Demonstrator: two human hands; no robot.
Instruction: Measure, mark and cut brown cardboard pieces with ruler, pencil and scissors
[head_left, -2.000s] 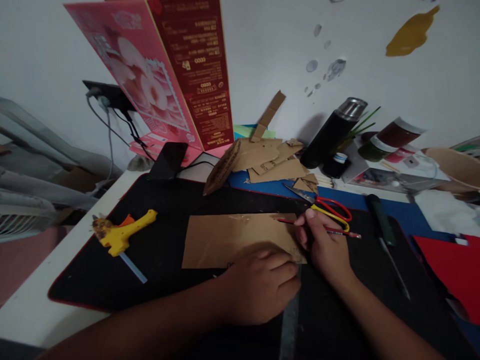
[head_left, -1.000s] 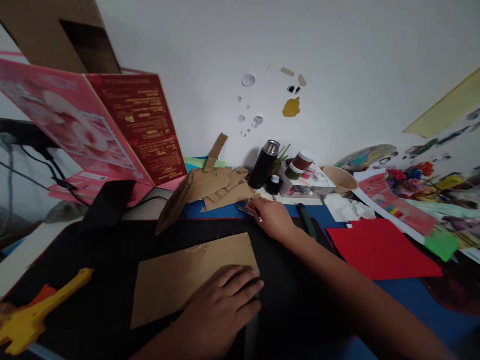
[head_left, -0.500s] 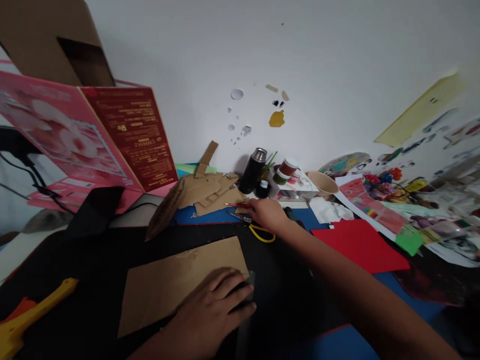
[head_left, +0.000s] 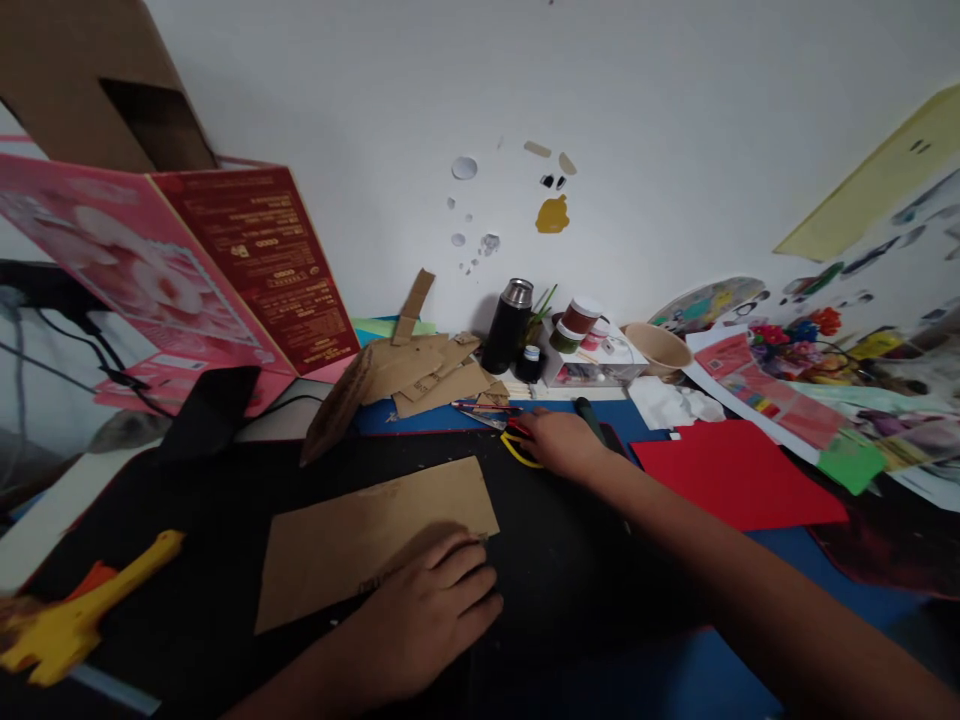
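A brown cardboard sheet (head_left: 360, 535) lies flat on the black mat (head_left: 217, 470). My left hand (head_left: 427, 615) rests palm down on the sheet's lower right corner, fingers stretched out and holding nothing. My right hand (head_left: 561, 442) reaches forward and lies over the handles of the red-and-yellow scissors (head_left: 514, 447), with its fingers curled onto them. A red pencil (head_left: 480, 405) lies just left of that hand, beside the scissor blades.
A yellow glue gun (head_left: 71, 620) lies at the mat's left. Cardboard scraps (head_left: 420, 375), a black flask (head_left: 507, 325), paint jars (head_left: 576, 320) and a paper bowl (head_left: 660, 348) stand along the wall. A red paper sheet (head_left: 739, 475) lies to the right, and a pink box (head_left: 187, 260) leans at back left.
My right hand carried the pencil away from the sheet to the scissors; the pencil now lies on the desk and the hand sits on the scissor handles. My left hand stayed on the cardboard.
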